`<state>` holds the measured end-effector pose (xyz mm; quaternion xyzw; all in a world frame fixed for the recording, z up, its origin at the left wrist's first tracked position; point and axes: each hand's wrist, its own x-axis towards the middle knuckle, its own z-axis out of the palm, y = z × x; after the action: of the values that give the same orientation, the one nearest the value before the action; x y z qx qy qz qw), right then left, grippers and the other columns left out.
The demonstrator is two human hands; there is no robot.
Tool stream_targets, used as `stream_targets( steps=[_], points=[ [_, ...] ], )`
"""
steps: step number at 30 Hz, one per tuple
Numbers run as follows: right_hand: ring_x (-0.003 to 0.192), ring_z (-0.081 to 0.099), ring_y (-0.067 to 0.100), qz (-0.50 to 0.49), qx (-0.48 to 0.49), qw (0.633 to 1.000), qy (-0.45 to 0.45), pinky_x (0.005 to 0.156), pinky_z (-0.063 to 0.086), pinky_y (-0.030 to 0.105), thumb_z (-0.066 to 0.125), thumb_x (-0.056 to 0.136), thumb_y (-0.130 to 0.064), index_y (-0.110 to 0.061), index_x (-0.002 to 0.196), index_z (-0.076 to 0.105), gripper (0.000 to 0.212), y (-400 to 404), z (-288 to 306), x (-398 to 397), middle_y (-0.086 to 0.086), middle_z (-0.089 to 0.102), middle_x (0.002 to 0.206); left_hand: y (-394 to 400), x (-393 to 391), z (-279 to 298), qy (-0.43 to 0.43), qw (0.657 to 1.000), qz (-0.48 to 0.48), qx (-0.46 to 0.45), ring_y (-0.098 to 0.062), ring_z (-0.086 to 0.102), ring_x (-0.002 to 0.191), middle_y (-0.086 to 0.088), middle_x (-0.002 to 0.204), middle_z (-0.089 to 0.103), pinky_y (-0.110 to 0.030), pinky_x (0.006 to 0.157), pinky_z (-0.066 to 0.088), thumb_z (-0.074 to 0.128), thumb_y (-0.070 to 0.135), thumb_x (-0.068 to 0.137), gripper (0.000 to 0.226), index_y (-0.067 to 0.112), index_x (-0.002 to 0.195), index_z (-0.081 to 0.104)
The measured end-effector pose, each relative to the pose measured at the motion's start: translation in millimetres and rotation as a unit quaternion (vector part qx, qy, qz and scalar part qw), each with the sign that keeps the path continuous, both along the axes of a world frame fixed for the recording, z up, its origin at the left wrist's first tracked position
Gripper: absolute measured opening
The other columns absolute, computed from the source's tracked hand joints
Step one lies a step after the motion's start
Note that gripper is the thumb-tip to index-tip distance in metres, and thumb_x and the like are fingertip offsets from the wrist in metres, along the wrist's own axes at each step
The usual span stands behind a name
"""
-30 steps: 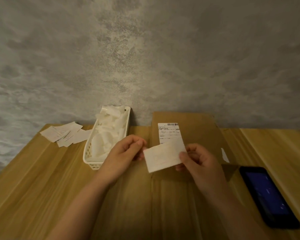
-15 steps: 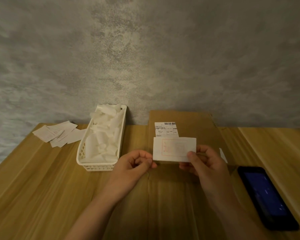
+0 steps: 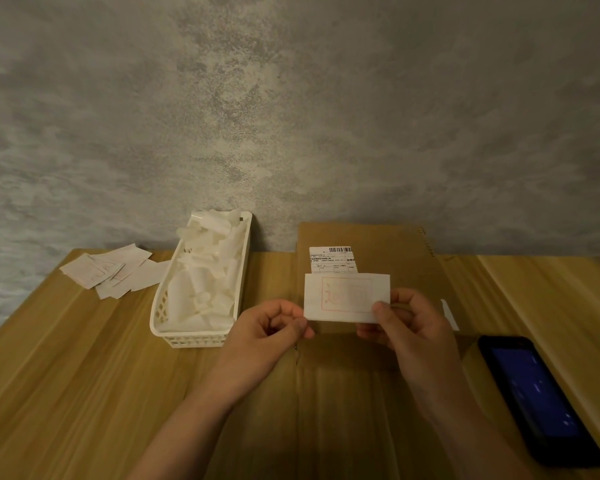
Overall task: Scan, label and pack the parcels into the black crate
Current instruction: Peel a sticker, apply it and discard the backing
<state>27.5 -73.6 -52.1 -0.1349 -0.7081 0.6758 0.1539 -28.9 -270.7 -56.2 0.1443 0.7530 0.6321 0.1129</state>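
A flat brown cardboard parcel (image 3: 388,251) lies on the table ahead of me, with a white barcode shipping label (image 3: 331,259) stuck near its far left. Above the parcel I hold a white paper label (image 3: 343,296) with a red stamp, level and facing me. My left hand (image 3: 271,334) pinches its lower left corner. My right hand (image 3: 409,327) pinches its lower right edge between thumb and fingers. The black crate is not in view.
A white plastic basket (image 3: 194,336) full of white label slips stands left of the parcel. Loose slips (image 3: 108,268) lie at the far left by the wall. A black phone (image 3: 537,400) with a lit blue screen rests at the right on the wooden table (image 3: 66,358).
The label was tilted and bent between my hands; now it is held flat and level with its stamped face toward me. Both hands keep their pinch.
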Motion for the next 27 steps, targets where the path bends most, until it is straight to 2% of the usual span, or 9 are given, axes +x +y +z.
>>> stream_targets(
  steps=[7,9,11,12,14,16,17,22,27],
  points=[
    [0.079,0.073,0.012,0.007,0.038,0.999,0.008,0.065,0.059,0.022,0.060,0.092,-0.022,-0.021,0.104,0.060,0.012,0,-2,-1,-0.004,0.074,0.095,0,1,0,0.006,1.000,-0.010,0.001,-0.028,0.066,0.084,0.001,0.079,0.074,-0.040,0.087,0.053,0.060,0.009,0.095,0.012,0.013,0.091,0.071],
    [0.083,0.071,0.008,0.008,0.106,0.994,0.012,0.064,0.055,0.015,0.060,0.091,-0.025,-0.022,0.106,0.056,0.015,0,-3,-2,-0.008,0.070,0.102,0,2,0,0.008,1.000,-0.015,0.012,-0.023,0.067,0.083,0.000,0.081,0.074,-0.036,0.085,0.053,0.060,0.008,0.095,0.013,0.013,0.091,0.071],
    [0.093,0.064,0.003,-0.016,0.212,0.977,0.009,0.062,0.052,0.010,0.061,0.090,-0.030,-0.024,0.119,0.049,0.032,-1,-7,-5,-0.014,0.060,0.114,1,2,1,0.011,0.999,-0.016,0.026,-0.018,0.064,0.079,-0.001,0.082,0.074,-0.030,0.078,0.051,0.060,0.007,0.094,0.013,0.012,0.092,0.071],
    [0.099,0.058,0.001,-0.047,0.282,0.958,0.019,0.063,0.049,0.008,0.063,0.089,-0.031,-0.023,0.128,0.044,0.044,-2,-8,-5,-0.015,0.053,0.120,1,2,2,0.014,0.999,-0.016,0.035,-0.016,0.064,0.078,-0.002,0.084,0.074,-0.026,0.075,0.051,0.060,0.006,0.094,0.013,0.011,0.092,0.071],
    [0.114,0.043,0.000,-0.090,0.402,0.908,0.083,0.077,0.043,0.004,0.064,0.088,-0.030,-0.015,0.136,0.041,0.056,-4,-8,-6,-0.009,0.046,0.128,3,2,3,0.024,0.999,-0.013,0.046,-0.018,0.064,0.079,-0.009,0.085,0.073,-0.023,0.073,0.052,0.061,0.005,0.093,0.012,0.010,0.092,0.072],
    [0.121,0.043,0.005,-0.058,0.469,0.869,0.148,0.093,0.038,0.002,0.059,0.091,-0.029,-0.012,0.130,0.048,0.044,-5,-9,-6,-0.001,0.051,0.131,4,1,3,0.043,0.998,-0.009,0.041,-0.031,0.064,0.082,-0.018,0.087,0.069,-0.033,0.074,0.053,0.063,0.006,0.092,0.012,0.014,0.092,0.073],
    [0.120,0.046,0.006,-0.027,0.484,0.859,0.167,0.093,0.037,0.002,0.055,0.093,-0.031,-0.014,0.125,0.051,0.036,-6,-8,-5,0.000,0.053,0.128,5,1,3,0.055,0.998,-0.007,0.035,-0.034,0.062,0.083,-0.019,0.087,0.068,-0.037,0.075,0.053,0.064,0.008,0.092,0.013,0.017,0.091,0.073],
    [0.104,0.051,-0.001,0.047,0.474,0.856,0.201,0.082,0.051,0.015,0.053,0.093,-0.034,-0.023,0.107,0.056,0.018,-13,-3,-6,-0.011,0.056,0.105,10,3,4,0.089,0.996,-0.018,0.014,-0.032,0.060,0.076,-0.010,0.079,0.067,-0.036,0.069,0.052,0.068,0.021,0.090,0.009,0.028,0.090,0.072],
    [0.093,0.055,0.003,0.050,0.479,0.850,0.212,0.070,0.053,0.021,0.053,0.092,-0.032,-0.022,0.098,0.060,0.013,-12,-3,-5,-0.010,0.060,0.093,15,5,7,0.097,0.995,-0.009,0.004,-0.031,0.062,0.079,-0.009,0.081,0.069,-0.039,0.073,0.052,0.069,0.012,0.089,0.018,0.030,0.090,0.072]
  ],
)
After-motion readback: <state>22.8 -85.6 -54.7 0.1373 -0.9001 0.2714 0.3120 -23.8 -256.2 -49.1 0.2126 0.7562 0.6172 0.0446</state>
